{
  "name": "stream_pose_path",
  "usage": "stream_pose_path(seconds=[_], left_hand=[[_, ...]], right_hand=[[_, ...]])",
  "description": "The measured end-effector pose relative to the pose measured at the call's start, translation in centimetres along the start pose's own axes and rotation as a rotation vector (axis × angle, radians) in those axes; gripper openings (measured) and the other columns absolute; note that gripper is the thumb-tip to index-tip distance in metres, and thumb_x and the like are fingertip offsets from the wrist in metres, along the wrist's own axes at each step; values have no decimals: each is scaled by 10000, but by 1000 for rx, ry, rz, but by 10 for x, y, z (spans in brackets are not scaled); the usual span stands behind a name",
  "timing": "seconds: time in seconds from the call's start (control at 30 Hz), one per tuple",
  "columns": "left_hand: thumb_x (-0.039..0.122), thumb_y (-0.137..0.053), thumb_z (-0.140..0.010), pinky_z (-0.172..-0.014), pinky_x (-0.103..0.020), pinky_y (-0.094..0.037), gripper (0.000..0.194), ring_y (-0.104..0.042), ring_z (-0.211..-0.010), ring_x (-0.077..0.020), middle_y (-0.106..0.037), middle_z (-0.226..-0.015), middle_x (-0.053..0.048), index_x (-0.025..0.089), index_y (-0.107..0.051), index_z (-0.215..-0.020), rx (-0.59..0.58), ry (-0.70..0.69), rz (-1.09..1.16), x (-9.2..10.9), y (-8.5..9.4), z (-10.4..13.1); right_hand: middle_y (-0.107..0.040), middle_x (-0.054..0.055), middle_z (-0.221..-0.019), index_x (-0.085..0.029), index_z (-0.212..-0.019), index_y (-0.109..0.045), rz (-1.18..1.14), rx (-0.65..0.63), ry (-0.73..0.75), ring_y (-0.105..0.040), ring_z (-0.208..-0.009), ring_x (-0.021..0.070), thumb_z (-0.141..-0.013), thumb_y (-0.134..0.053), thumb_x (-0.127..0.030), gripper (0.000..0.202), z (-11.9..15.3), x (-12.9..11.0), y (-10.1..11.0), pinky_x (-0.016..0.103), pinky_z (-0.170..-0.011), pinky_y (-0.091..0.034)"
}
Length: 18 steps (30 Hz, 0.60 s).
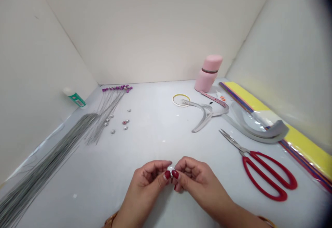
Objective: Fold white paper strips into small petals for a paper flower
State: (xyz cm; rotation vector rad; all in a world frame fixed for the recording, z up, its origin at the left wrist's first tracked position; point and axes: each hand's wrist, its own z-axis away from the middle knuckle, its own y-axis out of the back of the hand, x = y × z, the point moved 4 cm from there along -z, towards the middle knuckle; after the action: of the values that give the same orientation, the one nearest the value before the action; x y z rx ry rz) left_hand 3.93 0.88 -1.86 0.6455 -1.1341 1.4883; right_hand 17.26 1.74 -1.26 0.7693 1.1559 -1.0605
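Note:
My left hand [150, 178] and my right hand [194, 176] meet at the near middle of the white table [155, 134]. Both pinch one tiny silvery-white piece [170, 169] between thumbs and fingertips; most of it is hidden by the fingers. Red-handled scissors [261, 167] lie shut to the right of my right hand. Small silver folded stars [121, 120] are scattered at the middle left, apart from both hands.
A bundle of thin grey wires [38, 172] runs along the left edge. Wire stems with purple tips [116, 89], a glue bottle [74, 97], a tape ring [181, 100], curled grey paper strips [233, 117], a pink bottle [209, 73] and a pack of coloured strips [298, 141] lie farther back and right.

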Motion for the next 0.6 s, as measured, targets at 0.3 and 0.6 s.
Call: stream_pose_path(seconds=[0.3, 0.6], left_hand=[[242, -675, -699, -625, -235, -425, 143, -554, -622, -130, -655, -626, -27, 119, -666, -772, -11, 2, -51, 5, -3, 1], [264, -674, -695, -609, -232, -412, 154, -545, -603, -124, -642, -607, -20, 123, -649, -751, -5, -1, -99, 2, -1, 1]], right_hand=[[-583, -3, -595, -132, -720, -517, -241, -114, -83, -525, -482, 77, -779, -573, -356, 238, -3, 5, -6, 192, -480, -362], [-580, 11, -580, -137, -716, -519, -142, -141, -80, -527, -477, 90, -847, -435, -416, 319, 0, 7, -8, 201, -469, -363]])
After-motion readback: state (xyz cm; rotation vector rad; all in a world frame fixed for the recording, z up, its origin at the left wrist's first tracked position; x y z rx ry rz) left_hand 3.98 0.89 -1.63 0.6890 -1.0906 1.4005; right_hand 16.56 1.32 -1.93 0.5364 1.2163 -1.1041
